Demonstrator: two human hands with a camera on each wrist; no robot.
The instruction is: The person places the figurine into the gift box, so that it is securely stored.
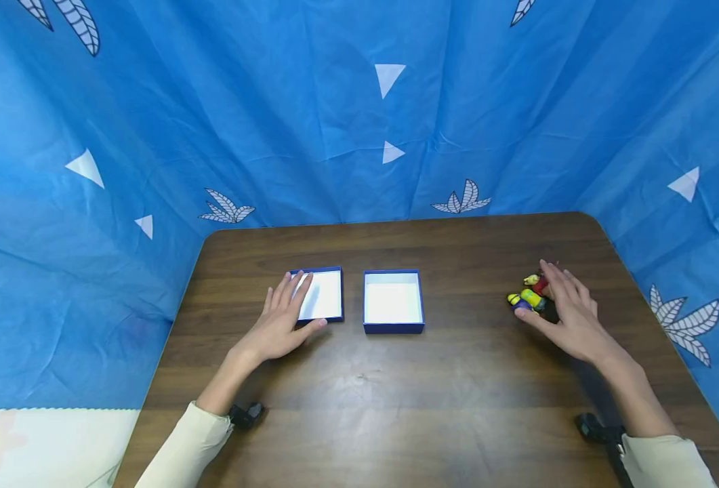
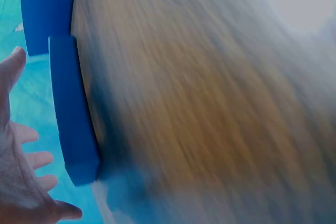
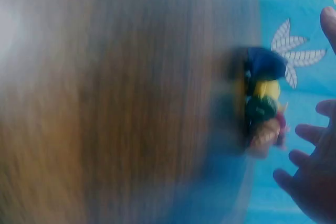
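Head view: left hand (image 1: 280, 329) hovering, fingers wide, over shallow blue box (image 1: 327, 295); deeper box (image 1: 394, 299) standing just beside. Right hand (image 1: 571, 320) hovering, fingers wide, over clustered toy figures (image 1: 531, 299).

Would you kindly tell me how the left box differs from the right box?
The left box looks shallower; the right box shows a taller front wall. In the head view, the left hand partly covers the left box; the right box shows fully. Both are blue outside, white inside.
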